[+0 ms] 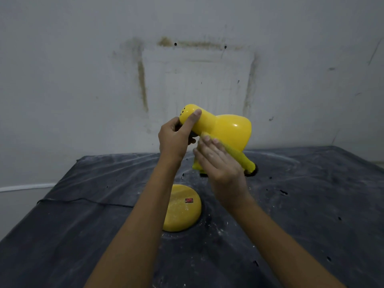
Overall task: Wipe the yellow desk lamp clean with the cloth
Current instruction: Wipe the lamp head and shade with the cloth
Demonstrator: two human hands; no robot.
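Scuffed grey wall (83, 69), streaked with brownish marks, fills the background. Below it lies the surface (311, 204), covered by a dark sheet speckled with pale dust.

At its middle is the yellow desk lamp (209, 125). The glossy shade (234, 129) is raised and tilted in front of the wall, and the round base (178, 217) sits flat on the sheet, filmed with dust. The stem joining them is hidden behind the arms.

A fuzzy yellow cloth (245, 161) drapes from under the shade down toward the sheet.

The left hand (174, 138) is wrapped around the narrow rear end of the shade, one digit laid along its top. The right hand (220, 167) has its fingers flat and close together, pressing the cloth against the shade's underside. Its thumb cannot be seen.

A small red switch (189, 200) sits on the base, and tiny vent holes (182, 112) dot the shade's rear.

The shade looks hard, smooth and probably light and slick, so it would likely swing away under wiping pressure unless steadied. The narrow rear end, where the left hand already is, seems the sound place to hold. The base looks heavier and should stay put. The cloth is soft enough to follow the curve.
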